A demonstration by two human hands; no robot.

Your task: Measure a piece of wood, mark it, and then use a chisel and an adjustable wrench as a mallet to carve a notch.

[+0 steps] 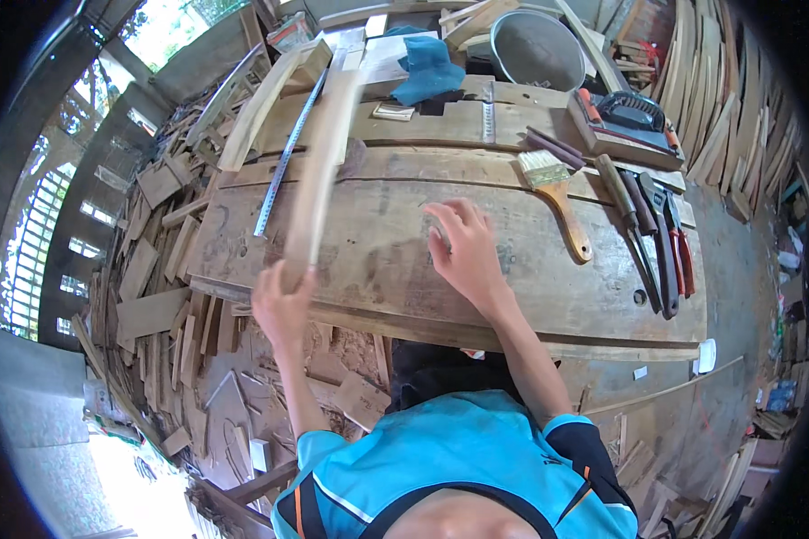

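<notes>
My left hand (pixel 283 301), at the near left edge of the workbench (pixel 395 216), is closed round the lower end of a long pale wooden strip (pixel 321 171). The strip stretches away over the bench and is smeared by motion. Above the middle of the bench, my right hand (pixel 467 256) holds nothing; its fingers are apart and slightly curled. A steel ruler (pixel 289 153) lies just left of the strip. To the right of my right hand rests a paintbrush (pixel 560 202) with a wooden handle and pale bristles.
Pliers (pixel 679 238), a dark-handled tool (pixel 661 242) and a sander-like block (pixel 634 121) lie at the right. A grey bucket (pixel 537 54) and blue cloth (pixel 427 67) stand at the back. Wood scraps (pixel 157 269) pile up left; planks (pixel 715 81) lean at far right.
</notes>
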